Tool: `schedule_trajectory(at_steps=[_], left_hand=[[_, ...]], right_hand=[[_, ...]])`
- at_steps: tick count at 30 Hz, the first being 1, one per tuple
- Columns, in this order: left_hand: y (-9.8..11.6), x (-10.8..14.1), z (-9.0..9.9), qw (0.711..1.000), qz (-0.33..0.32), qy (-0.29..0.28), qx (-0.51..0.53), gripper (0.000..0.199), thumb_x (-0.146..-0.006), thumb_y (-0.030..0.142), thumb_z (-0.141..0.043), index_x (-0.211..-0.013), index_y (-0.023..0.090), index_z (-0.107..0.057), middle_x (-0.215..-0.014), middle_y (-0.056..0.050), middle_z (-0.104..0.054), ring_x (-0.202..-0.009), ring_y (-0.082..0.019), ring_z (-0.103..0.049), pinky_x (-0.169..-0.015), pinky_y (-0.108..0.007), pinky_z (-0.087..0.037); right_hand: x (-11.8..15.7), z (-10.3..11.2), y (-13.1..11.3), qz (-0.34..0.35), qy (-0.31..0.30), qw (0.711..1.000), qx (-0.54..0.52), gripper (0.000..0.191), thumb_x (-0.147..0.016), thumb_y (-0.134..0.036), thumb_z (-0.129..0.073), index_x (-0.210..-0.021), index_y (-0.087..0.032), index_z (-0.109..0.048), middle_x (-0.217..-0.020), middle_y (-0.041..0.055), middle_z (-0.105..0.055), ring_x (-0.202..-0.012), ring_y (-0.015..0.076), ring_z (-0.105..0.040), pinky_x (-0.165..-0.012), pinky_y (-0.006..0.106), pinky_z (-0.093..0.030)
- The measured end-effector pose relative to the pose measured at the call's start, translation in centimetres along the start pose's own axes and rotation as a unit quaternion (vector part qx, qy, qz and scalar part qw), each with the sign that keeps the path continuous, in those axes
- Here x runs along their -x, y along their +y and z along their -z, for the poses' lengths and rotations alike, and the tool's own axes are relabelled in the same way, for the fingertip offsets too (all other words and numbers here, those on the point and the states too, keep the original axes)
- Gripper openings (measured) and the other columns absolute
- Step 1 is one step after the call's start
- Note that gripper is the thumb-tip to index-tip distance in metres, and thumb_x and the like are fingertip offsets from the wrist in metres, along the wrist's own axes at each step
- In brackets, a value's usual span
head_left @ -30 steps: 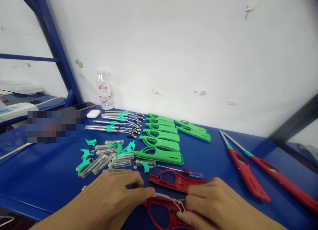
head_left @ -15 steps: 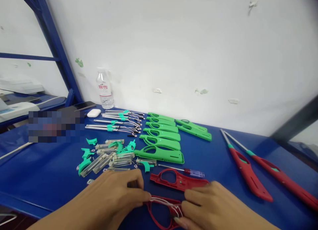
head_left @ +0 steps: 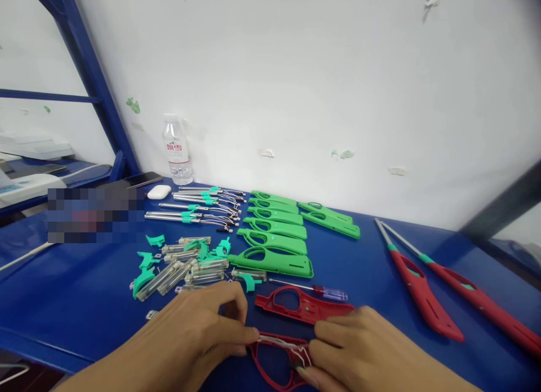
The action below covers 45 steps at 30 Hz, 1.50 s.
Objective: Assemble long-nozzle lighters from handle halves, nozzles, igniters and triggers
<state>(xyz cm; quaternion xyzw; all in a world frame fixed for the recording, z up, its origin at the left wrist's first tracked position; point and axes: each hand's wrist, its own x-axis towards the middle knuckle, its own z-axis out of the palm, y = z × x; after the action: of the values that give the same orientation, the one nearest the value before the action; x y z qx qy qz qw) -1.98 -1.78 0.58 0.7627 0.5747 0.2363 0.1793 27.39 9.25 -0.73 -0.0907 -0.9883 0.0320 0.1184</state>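
A red lighter half-shell point(head_left: 257, 364) lies open side up at the bottom of the head view, with white wires point(head_left: 279, 341) along its upper edge. My left hand point(head_left: 207, 324) is closed, thumb and index finger pinching the shell's left end where the wires start. Around the shell's right part, my right hand point(head_left: 350, 347) is closed, thumb near a small black piece and the wire ends; its grip is partly hidden. Just beyond lies a second red half-shell point(head_left: 325, 311), with a screwdriver point(head_left: 329, 294) behind it.
Green half-shells point(head_left: 274, 262) line the table's middle. Left of them lie metal lighter tubes with wires point(head_left: 173, 216), clear fuel tanks point(head_left: 160, 283) and teal triggers point(head_left: 143, 282). Two red lighters point(head_left: 422, 296) rest at right. A water bottle point(head_left: 177, 155) stands by the wall.
Both hands stay at the red half-shell with nearly the same grip. The white wires now lie slightly lower and closer together along the shell's edge.
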Motion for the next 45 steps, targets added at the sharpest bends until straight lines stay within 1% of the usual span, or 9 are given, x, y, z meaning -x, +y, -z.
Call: schedule_trajectory(at_steps=[7,11,14,17,23,31,37,40,45], left_hand=[[-1.1,0.9,-0.9,0.998,-0.031,0.038,-0.032,0.036,-0.121,0.029,-0.063,-0.087,0.027,-0.075,-0.082,0.005,-0.067,-0.064,-0.012,-0.060,-0.056,-0.022,-0.041],[-0.6,0.8,-0.7,0.992,-0.097,0.040,-0.073,0.039,-0.120,0.015,-0.056,-0.095,0.029,-0.081,-0.083,0.005,-0.070,-0.065,-0.011,-0.059,-0.059,-0.019,-0.043],[0.2,0.7,-0.4,0.985,-0.130,0.034,-0.112,0.041,-0.105,-0.001,-0.058,-0.105,0.031,-0.083,-0.093,0.003,-0.077,-0.071,-0.012,-0.068,-0.066,-0.018,-0.050],[0.5,0.6,-0.5,0.983,-0.116,0.077,-0.115,0.045,-0.095,-0.007,-0.052,-0.099,0.029,-0.080,-0.090,0.002,-0.076,-0.066,-0.013,-0.069,-0.062,-0.021,-0.048],[-0.8,0.7,-1.4,0.993,-0.093,0.074,0.009,0.041,-0.099,-0.004,-0.054,-0.093,0.029,-0.079,-0.093,0.006,-0.074,-0.079,-0.009,-0.073,-0.072,-0.019,-0.045],[-1.8,0.9,-2.8,0.997,-0.001,0.071,0.026,0.033,-0.115,0.030,-0.062,-0.085,0.025,-0.073,-0.078,0.005,-0.066,-0.064,-0.012,-0.061,-0.059,-0.026,-0.035],[-0.6,1.0,-2.4,0.995,0.073,0.066,-0.013,0.022,-0.110,0.028,-0.070,-0.088,0.026,-0.070,-0.081,0.005,-0.070,-0.068,-0.013,-0.068,-0.062,-0.023,-0.046],[-0.9,1.1,-2.1,0.995,0.065,0.073,-0.028,0.012,-0.104,0.021,-0.071,-0.097,0.029,-0.074,-0.082,0.007,-0.073,-0.074,-0.014,-0.075,-0.068,-0.020,-0.054],[-2.1,1.2,-2.2,0.995,0.019,0.081,-0.056,0.019,-0.102,0.016,-0.072,-0.101,0.033,-0.079,-0.091,0.007,-0.076,-0.086,-0.015,-0.077,-0.081,-0.022,-0.059]], right_hand=[[0.1,0.3,0.0,-0.012,-0.015,1.000,-0.008,0.037,-0.130,-0.038,-0.059,-0.102,-0.026,-0.080,-0.094,-0.0046,-0.087,-0.085,0.0149,-0.085,-0.076,0.034,-0.049],[0.3,0.4,0.0,-0.015,-0.019,1.000,-0.016,0.040,-0.131,-0.040,-0.057,-0.101,-0.027,-0.080,-0.094,-0.0061,-0.086,-0.083,0.0148,-0.084,-0.073,0.036,-0.048],[0.3,0.2,0.0,-0.019,-0.015,1.000,-0.020,0.043,-0.131,-0.042,-0.055,-0.100,-0.027,-0.079,-0.093,-0.0068,-0.085,-0.083,0.0150,-0.084,-0.074,0.038,-0.048],[0.2,0.0,0.0,-0.016,-0.009,1.000,-0.023,0.043,-0.131,-0.042,-0.056,-0.099,-0.027,-0.080,-0.093,-0.0071,-0.085,-0.082,0.0146,-0.084,-0.075,0.037,-0.049],[0.2,0.3,-0.2,-0.026,-0.014,0.999,-0.021,0.039,-0.130,-0.041,-0.059,-0.102,-0.026,-0.082,-0.096,-0.0060,-0.087,-0.085,0.0152,-0.085,-0.076,0.036,-0.050],[0.2,0.6,-0.1,-0.029,-0.024,0.999,-0.022,0.039,-0.130,-0.039,-0.059,-0.102,-0.026,-0.082,-0.095,-0.0042,-0.088,-0.084,0.0158,-0.085,-0.077,0.034,-0.051],[0.4,0.6,-0.3,-0.046,-0.036,0.997,-0.043,0.032,-0.128,-0.038,-0.064,-0.102,-0.027,-0.080,-0.097,-0.0054,-0.087,-0.088,0.0160,-0.086,-0.080,0.033,-0.052],[0.4,0.4,-0.1,-0.053,-0.042,0.997,-0.041,0.030,-0.127,-0.038,-0.066,-0.103,-0.028,-0.080,-0.099,-0.0056,-0.087,-0.089,0.0164,-0.086,-0.079,0.034,-0.051],[0.3,0.2,0.2,-0.043,-0.054,0.997,-0.033,0.033,-0.127,-0.042,-0.065,-0.102,-0.027,-0.079,-0.097,-0.0054,-0.087,-0.085,0.0160,-0.086,-0.074,0.035,-0.049]])
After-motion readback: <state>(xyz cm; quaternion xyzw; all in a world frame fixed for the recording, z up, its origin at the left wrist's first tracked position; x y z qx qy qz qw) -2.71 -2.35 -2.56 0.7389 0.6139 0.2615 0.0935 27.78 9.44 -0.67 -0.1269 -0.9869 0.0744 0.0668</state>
